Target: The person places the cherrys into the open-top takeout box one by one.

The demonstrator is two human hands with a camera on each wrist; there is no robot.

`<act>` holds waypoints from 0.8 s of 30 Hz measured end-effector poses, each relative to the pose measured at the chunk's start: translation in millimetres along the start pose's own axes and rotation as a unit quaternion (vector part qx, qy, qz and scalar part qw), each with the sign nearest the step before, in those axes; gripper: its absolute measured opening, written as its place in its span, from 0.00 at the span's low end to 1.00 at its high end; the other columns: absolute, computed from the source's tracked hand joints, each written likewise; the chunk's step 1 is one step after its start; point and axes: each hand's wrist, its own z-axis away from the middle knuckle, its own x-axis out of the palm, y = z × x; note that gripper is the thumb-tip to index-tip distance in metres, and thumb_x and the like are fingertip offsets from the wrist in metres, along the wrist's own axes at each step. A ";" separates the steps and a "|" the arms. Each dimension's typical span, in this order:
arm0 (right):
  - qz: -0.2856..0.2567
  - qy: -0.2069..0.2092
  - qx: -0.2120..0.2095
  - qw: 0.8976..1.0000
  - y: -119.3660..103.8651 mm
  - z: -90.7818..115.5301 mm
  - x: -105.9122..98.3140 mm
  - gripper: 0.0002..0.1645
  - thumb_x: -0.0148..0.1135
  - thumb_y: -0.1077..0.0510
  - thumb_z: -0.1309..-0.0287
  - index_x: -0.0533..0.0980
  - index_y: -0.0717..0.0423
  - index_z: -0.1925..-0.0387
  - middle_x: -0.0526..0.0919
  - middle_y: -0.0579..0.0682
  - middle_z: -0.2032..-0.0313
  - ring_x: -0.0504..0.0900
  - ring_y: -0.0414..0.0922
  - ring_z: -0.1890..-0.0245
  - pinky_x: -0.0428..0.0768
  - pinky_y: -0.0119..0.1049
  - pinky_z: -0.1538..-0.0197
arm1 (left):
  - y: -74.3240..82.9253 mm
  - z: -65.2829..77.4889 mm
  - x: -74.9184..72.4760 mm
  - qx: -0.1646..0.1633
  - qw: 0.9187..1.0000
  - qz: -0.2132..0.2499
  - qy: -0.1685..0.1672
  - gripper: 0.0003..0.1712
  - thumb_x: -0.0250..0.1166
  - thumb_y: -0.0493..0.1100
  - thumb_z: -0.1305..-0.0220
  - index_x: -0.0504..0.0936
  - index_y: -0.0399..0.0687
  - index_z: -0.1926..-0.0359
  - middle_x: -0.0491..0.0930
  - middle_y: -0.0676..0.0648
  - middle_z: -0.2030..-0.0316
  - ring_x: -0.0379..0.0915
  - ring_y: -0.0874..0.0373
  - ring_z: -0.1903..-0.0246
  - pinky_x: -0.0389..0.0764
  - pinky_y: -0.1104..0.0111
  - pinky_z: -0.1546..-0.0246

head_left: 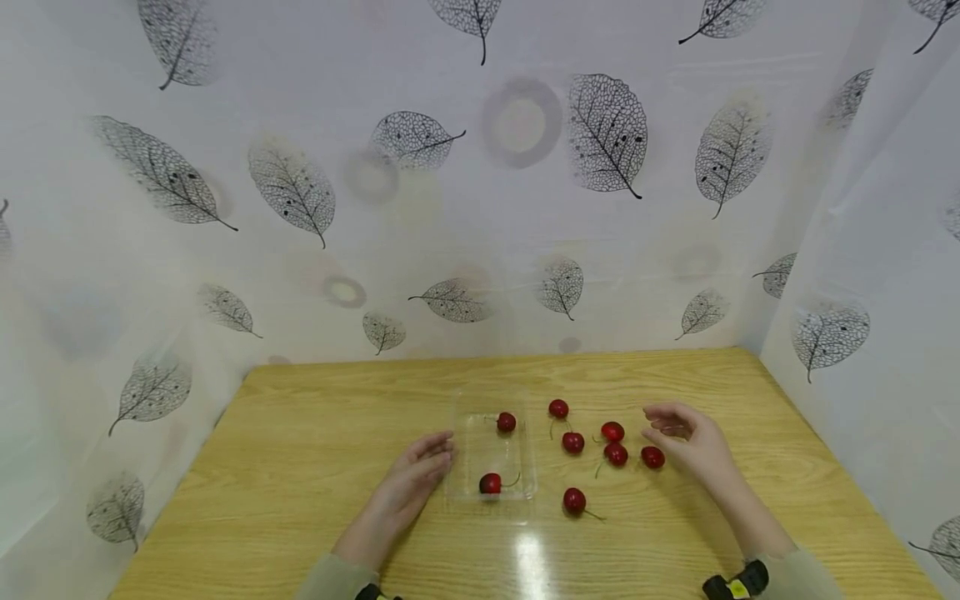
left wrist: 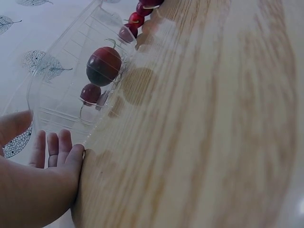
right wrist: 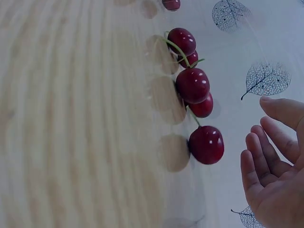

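Note:
A clear plastic box (head_left: pixel 489 454) lies on the table with two cherries inside, one (head_left: pixel 506 422) toward the back and one with a dark patch (head_left: pixel 491 483) at the front. Beside the box's left wall is my left hand (head_left: pixel 408 483), its fingers loosely extended; in the left wrist view the fingertips (left wrist: pixel 65 137) are right by the plastic, though contact is hard to tell. My right hand (head_left: pixel 697 446) hovers with relaxed, slightly bent fingers and holds nothing. Nearest to it is a red cherry (head_left: pixel 652 457), just left of the thumb, also seen in the right wrist view as the closest cherry (right wrist: pixel 206 145).
Several more stemmed cherries are scattered right of the box, among them a touching pair (head_left: pixel 615 454) and a single front one (head_left: pixel 574 501). The wooden table (head_left: pixel 315 433) meets a leaf-patterned sheet (head_left: pixel 517 250) at its back and sides.

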 end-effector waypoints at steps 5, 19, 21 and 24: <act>0.024 -0.013 0.019 0.999 5.6 4.6 -1.7 0.21 0.72 0.61 0.33 0.81 0.66 0.41 0.87 0.61 0.49 0.78 0.22 0.59 0.80 0.18 0.53 | -0.7 0.4 -0.7 0.003 1.000 0.002 0.004 0.31 0.53 0.29 0.23 0.58 0.25 0.24 0.75 0.53 0.45 0.76 0.66 0.43 0.78 0.79 0.40; 0.053 -0.051 0.045 0.996 21.9 8.1 -4.9 0.25 0.73 0.58 0.33 0.80 0.68 0.40 0.87 0.64 0.49 0.77 0.21 0.60 0.83 0.24 0.56 | -3.3 -1.1 -0.5 0.016 1.000 0.002 0.004 0.31 0.53 0.28 0.23 0.58 0.23 0.24 0.77 0.54 0.46 0.76 0.67 0.44 0.79 0.78 0.41; 0.051 -0.058 0.051 0.996 23.0 9.0 -4.7 0.25 0.73 0.59 0.33 0.79 0.68 0.40 0.87 0.63 0.50 0.78 0.21 0.61 0.83 0.24 0.57 | -3.4 -1.2 -0.8 0.016 1.000 0.000 0.002 0.31 0.53 0.28 0.23 0.57 0.22 0.24 0.77 0.54 0.47 0.76 0.67 0.44 0.78 0.78 0.41; 0.047 -0.072 0.066 0.994 24.5 10.2 -4.6 0.26 0.72 0.58 0.32 0.79 0.69 0.39 0.86 0.63 0.49 0.79 0.22 0.62 0.84 0.26 0.57 | -3.1 -1.0 -0.6 0.017 1.000 -0.001 0.001 0.32 0.53 0.28 0.24 0.57 0.22 0.24 0.77 0.55 0.47 0.76 0.67 0.45 0.78 0.78 0.41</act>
